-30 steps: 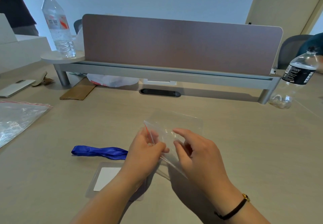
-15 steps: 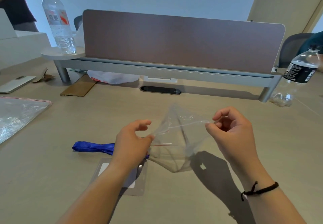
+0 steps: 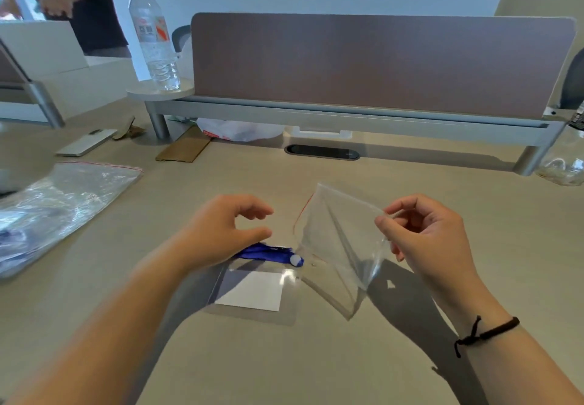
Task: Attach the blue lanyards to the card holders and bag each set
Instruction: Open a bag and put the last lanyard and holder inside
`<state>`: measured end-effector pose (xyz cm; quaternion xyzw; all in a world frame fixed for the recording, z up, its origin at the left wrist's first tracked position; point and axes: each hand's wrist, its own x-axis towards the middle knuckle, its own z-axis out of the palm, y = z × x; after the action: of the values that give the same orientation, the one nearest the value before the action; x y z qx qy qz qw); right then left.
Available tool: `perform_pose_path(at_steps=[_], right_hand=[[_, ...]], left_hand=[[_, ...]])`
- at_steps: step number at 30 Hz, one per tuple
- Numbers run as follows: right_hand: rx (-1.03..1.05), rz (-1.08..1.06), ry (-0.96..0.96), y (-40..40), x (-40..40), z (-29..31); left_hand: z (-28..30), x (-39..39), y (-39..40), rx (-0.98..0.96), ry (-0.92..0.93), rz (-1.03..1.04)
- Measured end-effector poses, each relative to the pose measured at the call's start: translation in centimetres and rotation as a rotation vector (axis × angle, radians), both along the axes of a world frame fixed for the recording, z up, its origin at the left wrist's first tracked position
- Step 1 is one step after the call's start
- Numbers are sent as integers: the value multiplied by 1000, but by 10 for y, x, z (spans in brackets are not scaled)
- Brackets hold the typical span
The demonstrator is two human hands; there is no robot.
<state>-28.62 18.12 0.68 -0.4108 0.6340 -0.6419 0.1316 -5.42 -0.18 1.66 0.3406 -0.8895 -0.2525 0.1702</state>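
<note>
The right hand [image 3: 423, 240] pinched a clear bag [image 3: 338, 246] by its edge, held above the tabletop [image 3: 284, 357]. The left hand [image 3: 227, 230] hovered loosely curled, holding nothing, over the lanyard [image 3: 268, 251], which lay at the far edge of the card holder [image 3: 252, 290].

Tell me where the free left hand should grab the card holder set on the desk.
Pinch the card holder at its top edge, where the blue lanyard clips on. It lies flat, so the left hand should come from above; the right hand holds the bag.
</note>
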Motion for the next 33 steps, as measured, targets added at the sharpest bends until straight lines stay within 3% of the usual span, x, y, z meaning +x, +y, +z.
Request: perform_pose_path(at_steps=[6,19,23,28,33], right_hand=[[39,9,70,1,10,-2],[39,-17,95,-1,13,-5],[46,-15,101,-2,13,-5],[50,-19,103,-1,12,-4],[43,-24,89,-2,12,-5]], left_hand=[[-23,54,-25,-143,-318,-36],[-29,48,-32,-397,-446,-48],[-26,42,-32,-320,-426,-86],[-20,36,-37,-262,-543,-156],[-18,27,-32,-372,-574,-149]])
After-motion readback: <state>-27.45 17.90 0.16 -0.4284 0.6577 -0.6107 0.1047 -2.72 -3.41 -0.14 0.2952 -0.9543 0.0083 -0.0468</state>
